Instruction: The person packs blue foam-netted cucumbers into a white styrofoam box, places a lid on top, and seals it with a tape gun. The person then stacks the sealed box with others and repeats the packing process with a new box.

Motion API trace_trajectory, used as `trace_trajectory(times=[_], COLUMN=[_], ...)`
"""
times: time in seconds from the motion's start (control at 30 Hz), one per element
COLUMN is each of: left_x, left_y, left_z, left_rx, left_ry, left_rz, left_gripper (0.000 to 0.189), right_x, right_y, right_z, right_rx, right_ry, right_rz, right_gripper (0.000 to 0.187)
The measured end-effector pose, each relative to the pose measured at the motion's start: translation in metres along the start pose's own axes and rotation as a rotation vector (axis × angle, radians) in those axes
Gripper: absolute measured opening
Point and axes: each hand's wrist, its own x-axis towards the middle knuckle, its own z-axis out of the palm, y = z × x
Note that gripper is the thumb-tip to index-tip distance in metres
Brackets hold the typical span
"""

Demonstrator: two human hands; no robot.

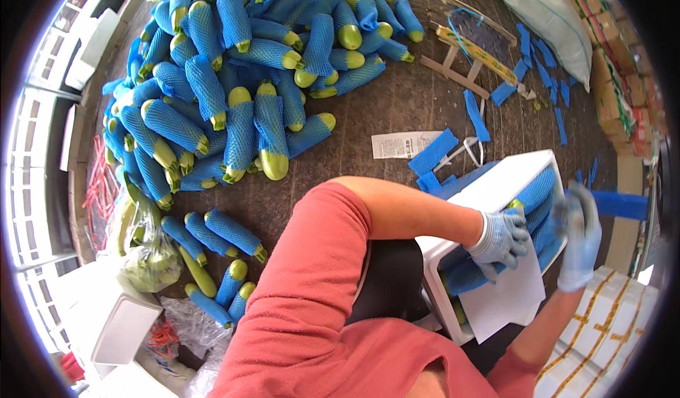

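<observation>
A white foam box (441, 313) holding zucchini in blue foam netting (536, 191) stands tilted before me at the right. My left hand (499, 244), in a pale blue work glove, lies with fingers somewhat spread on the netted zucchini and the top edge of a white sheet (507, 297). That sheet hangs over the box's near side. At the box's right end is my gloved right hand (576, 238), blurred by motion; its grip is unclear. A blue strip (621, 205) extends to the right behind it.
A large heap of netted zucchini (234, 79) covers the floor at upper left. Nearer lie several loose ones (228, 233) and a clear plastic bag of green vegetables (151, 265). A small wooden stool (473, 47) stands at the back; taped white boxes (600, 323) are at lower right.
</observation>
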Motion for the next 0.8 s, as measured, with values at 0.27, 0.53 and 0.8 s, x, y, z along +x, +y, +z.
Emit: trace_trajectory(times=[0.27, 0.53, 0.8], left_x=[-0.141, -0.376, -0.427], left_y=[0.016, -0.04, -0.076], left_z=[-0.106, -0.36, -0.4], left_rx=[-0.045, 1.391, 1.229], left_ry=[0.393, 0.739, 0.429], left_rz=[-0.512, -1.73, -2.129], left_gripper=[0.024, 0.074, 0.067], right_x=[0.202, 0.283, 0.242], right_y=[-0.08, -0.095, -0.076], right_z=[0.317, 0.553, 0.365], right_rx=[0.085, -0.204, 0.41], right_ry=[-0.727, -0.346, -0.399], right_rz=[0.092, 0.185, -0.297], right_gripper=[0.045, 0.084, 0.046])
